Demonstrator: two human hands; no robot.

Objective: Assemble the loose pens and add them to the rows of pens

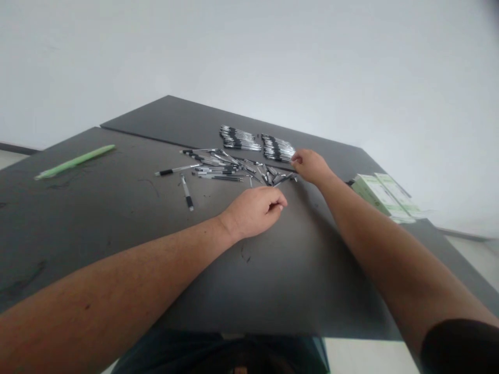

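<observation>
"Nearest item?"
"The left forearm and right forearm, extended over the dark table."
"Condition of hands?"
"Left hand: loosely curled, thumb near forefinger; cannot tell whether anything is held. Right hand: fingertips drawn together at the edge of the right-hand pen stack; cannot tell whether they pinch a pen."
"Other pens?"
"Loose pens, beyond and left of the left hand. Left-hand pen stack, farther beyond them."
"Outlying?"
"Long green object, well left of the left hand; green-and-white boxes, right of the right hand."
</observation>
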